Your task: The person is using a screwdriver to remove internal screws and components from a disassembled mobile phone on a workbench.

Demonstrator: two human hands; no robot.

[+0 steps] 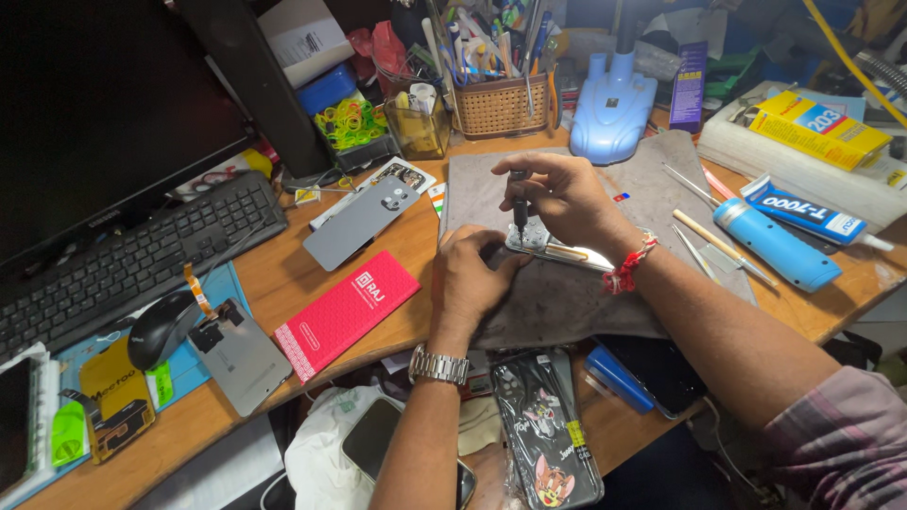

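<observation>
An opened phone lies on a grey work mat in the middle of the wooden desk. My right hand grips a small black screwdriver held upright, its tip down on the phone's near-left corner. My left hand rests on the mat and holds the phone's left edge steady. A metal watch sits on my left wrist and a red thread on my right wrist.
A grey phone back cover, a red flat box and another grey cover lie left of the mat. Keyboard and mouse sit far left. Tweezers, a blue tool, a glue tube lie right; a basket behind.
</observation>
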